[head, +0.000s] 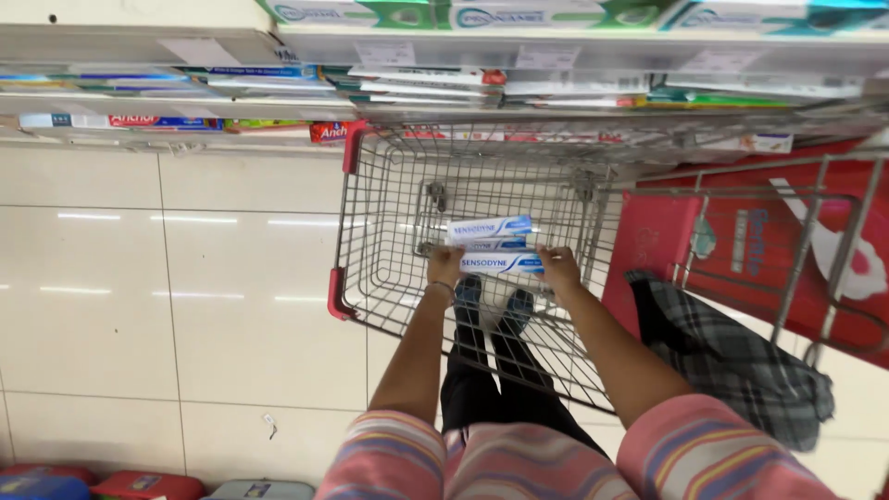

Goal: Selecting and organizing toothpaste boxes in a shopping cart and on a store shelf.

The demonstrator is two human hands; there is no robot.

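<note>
1. Toothpaste boxes [494, 246]: a white-and-blue stack, gripped between the left hand [444, 266] and the right hand [558, 267], both closed on its ends.
2. Position: held inside the wire cart [370, 241], above its floor; not yet set down.
3. Stocked shelves [574, 56] stand beyond the hands.

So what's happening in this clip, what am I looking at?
A person stands in a shop aisle and holds a small stack of white and blue toothpaste boxes over a wire shopping cart. The left hand grips the left end of the stack and the right hand the right end. The cart's basket looks empty under them. Shelves of more boxes run ahead, and a checked cloth hangs at the right.
</note>
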